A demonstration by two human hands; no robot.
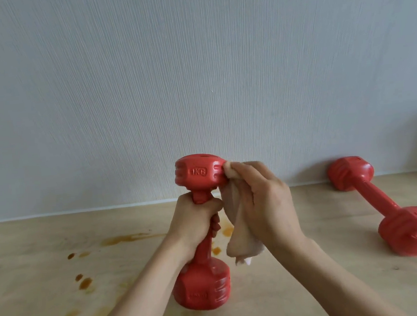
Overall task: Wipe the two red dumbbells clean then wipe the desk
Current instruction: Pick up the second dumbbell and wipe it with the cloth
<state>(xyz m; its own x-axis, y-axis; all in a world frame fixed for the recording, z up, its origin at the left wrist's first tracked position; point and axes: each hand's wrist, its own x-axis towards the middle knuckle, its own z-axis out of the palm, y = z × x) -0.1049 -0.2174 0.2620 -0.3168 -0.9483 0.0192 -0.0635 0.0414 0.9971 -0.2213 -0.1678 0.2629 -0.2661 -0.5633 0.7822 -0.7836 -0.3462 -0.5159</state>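
My left hand [195,216] clamps the handle of the upright red plastic dumbbell [201,235] on the stained wooden desk [316,287]; stiff, slick, light. My right-hand [265,203] grip pinches the soft beige cloth [238,241] against its top head.

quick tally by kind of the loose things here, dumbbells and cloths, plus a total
Red dumbbells: 2, the upright dumbbell gripped by the left hand, and the lying dumbbell on the desk at right.
Cloths: 1, the cloth held by the right hand.
Total: 3
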